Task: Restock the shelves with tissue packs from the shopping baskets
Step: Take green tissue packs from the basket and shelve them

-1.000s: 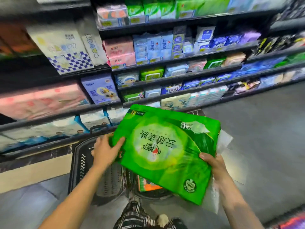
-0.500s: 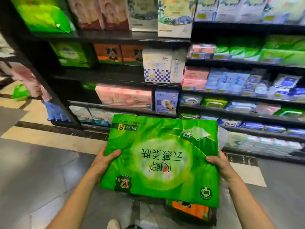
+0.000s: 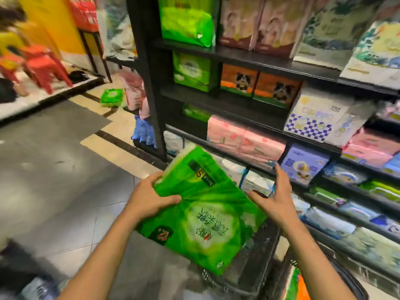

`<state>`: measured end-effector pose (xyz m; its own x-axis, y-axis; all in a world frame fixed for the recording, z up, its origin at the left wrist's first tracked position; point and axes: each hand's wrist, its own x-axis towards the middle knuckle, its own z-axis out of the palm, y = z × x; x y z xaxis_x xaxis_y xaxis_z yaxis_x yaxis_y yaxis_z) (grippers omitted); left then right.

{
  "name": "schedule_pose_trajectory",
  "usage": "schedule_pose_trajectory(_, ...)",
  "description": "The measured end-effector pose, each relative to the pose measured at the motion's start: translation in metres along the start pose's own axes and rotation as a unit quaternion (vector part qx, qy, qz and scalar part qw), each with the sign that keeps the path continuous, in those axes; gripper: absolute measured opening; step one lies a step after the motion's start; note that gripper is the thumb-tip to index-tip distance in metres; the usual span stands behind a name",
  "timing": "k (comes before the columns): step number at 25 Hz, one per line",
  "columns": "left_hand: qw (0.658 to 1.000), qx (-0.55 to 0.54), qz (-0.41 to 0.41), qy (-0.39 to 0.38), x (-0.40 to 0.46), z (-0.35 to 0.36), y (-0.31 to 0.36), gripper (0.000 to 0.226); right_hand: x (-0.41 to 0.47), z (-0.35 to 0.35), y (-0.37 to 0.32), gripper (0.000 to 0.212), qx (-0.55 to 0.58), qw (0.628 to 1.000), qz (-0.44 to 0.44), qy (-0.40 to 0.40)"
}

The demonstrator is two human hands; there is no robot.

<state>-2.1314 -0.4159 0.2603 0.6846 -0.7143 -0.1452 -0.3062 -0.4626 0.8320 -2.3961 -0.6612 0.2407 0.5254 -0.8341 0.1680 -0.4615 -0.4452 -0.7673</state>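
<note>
Gripping the near-left edge of a large green plastic-wrapped tissue pack [image 3: 203, 215], the left hand [image 3: 149, 200] has its fingers curled over the wrapper and its thumb pressed on the printed face. The pack is held in the air, tilted, above a black plastic shopping basket [image 3: 244, 276], its long axis running from lower right to upper left, the far end pointing at the black metal shelves [image 3: 255, 59]. The right hand [image 3: 275, 198] hovers at the pack's right edge, fingers spread; contact is unclear. An orange pack [image 3: 302, 286] lies in a second basket. Beyond, pink tissue packs [image 3: 244, 139] fill one shelf.
</note>
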Motion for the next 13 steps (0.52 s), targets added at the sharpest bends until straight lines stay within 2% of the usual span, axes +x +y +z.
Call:
schedule_pose_trajectory(1,0.996,0.078,0.046,-0.011,0.016,-0.016,-0.001,0.097,0.023,0.023,-0.044,0.124,-0.088,0.986,-0.132,-0.051)
schedule_pose_trajectory(2,0.983,0.158,0.092,-0.030,0.032,-0.029,0.001,0.094,0.045,0.053,-0.083,0.131,-0.184,0.949,-0.236,-0.097)
schedule_pose_trajectory(3,0.961,0.236,0.138,-0.048,0.046,-0.038,0.006,0.090,0.060,0.081,-0.117,0.137,-0.270,0.904,-0.294,-0.152)
schedule_pose_trajectory(5,0.909,0.345,0.220,-0.075,0.067,-0.053,0.011,0.086,0.076,0.128,-0.161,0.140,-0.336,0.839,-0.311,-0.295)
schedule_pose_trajectory(6,0.888,0.380,0.247,-0.078,0.077,-0.060,0.006,0.085,0.083,0.150,-0.174,0.133,-0.330,0.825,-0.296,-0.350)
schedule_pose_trajectory(8,0.873,0.403,0.261,-0.082,0.109,-0.080,-0.007,0.086,0.099,0.186,-0.182,0.107,-0.275,0.846,-0.247,-0.385)
schedule_pose_trajectory(10,0.870,0.418,0.252,-0.073,0.141,-0.099,-0.025,0.096,0.118,0.216,-0.181,0.083,-0.193,0.892,-0.192,-0.361)
schedule_pose_trajectory(12,0.862,0.430,0.268,0.027,0.170,-0.114,-0.054,0.101,0.142,0.238,-0.167,0.068,-0.093,0.938,-0.094,-0.320)
schedule_pose_trajectory(13,0.878,0.398,0.246,0.099,0.184,-0.125,-0.077,0.097,0.160,0.249,-0.158,0.064,-0.030,0.952,-0.030,-0.304)
